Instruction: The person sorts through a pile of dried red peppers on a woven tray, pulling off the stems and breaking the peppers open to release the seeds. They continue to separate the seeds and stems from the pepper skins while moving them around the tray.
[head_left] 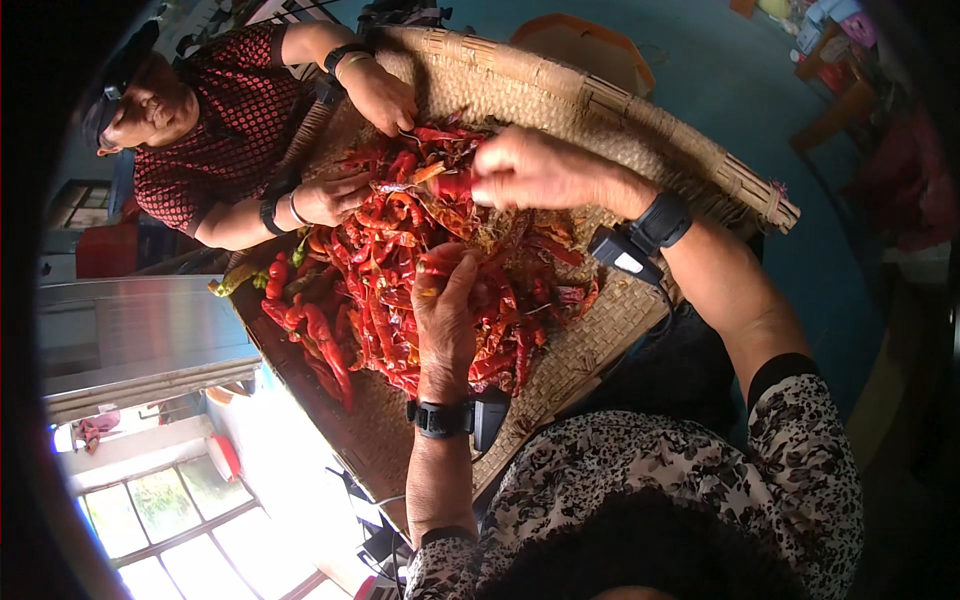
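A heap of dried red chili peppers lies on a large woven tray. Over the middle of the heap, my left hand is closed, thumb up, around a red chili pepper. My right hand is above the heap's far right part and slightly smeared by motion. Its fingers are closed, with a blurred red chili pepper at their tips. Whether either hand holds more than one pepper is hidden. Stems and dry bits lie among the peppers near my right hand.
Across the tray at the upper left, a co-worker reaches in; one hand picks at the heap's far edge, the other hand touches its left side. Greenish peppers lie at the tray's left corner. An orange-rimmed container stands beyond the tray.
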